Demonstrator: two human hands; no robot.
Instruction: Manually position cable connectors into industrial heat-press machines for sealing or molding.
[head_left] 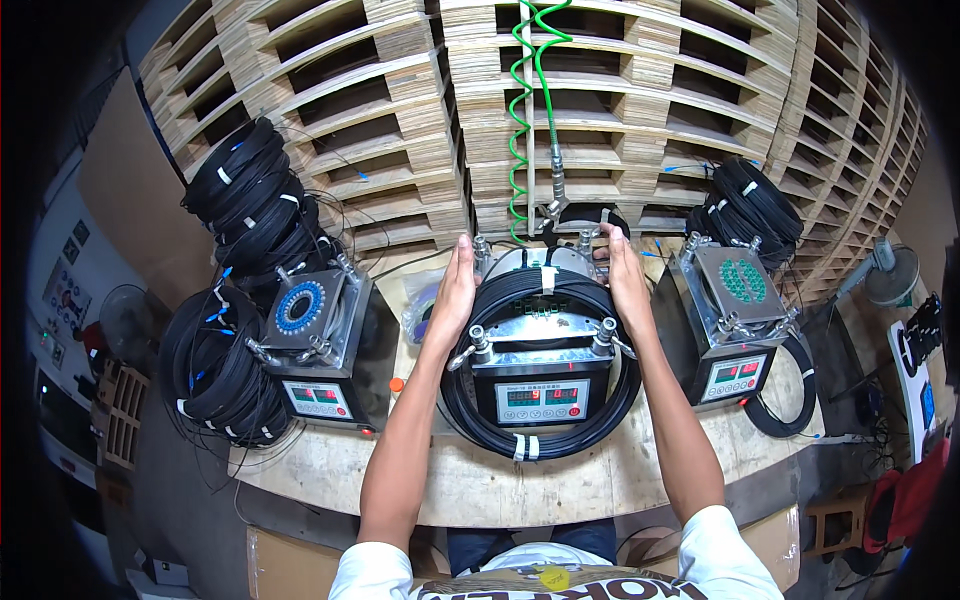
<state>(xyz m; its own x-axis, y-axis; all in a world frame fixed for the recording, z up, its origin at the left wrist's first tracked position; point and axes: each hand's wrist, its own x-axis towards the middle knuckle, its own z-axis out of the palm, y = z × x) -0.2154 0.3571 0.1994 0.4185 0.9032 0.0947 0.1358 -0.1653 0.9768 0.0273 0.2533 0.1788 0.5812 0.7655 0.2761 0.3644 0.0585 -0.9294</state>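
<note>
A large coil of black cable (462,405), tied with white tape, loops around the front of the middle polishing machine (540,330); its upper part crosses over the metal top. My left hand (456,300) lies along the coil's upper left side, fingers stretched out and pointing away from me. On the opposite side my right hand (627,275) lies with its fingers stretched toward the machine's far right clamp. Both palms face inward, and the thumbs are mostly hidden. The machine's lit control panel (543,400) shows through the coil.
Similar machines stand at left (310,330) and right (735,310). Black cable coils pile up at far left (245,205), near left (215,360) and far right (750,205). A green spiral air hose (545,80) hangs before stacked wooden pallets (350,130). An orange cap (397,384) sits left on the wooden table (400,480).
</note>
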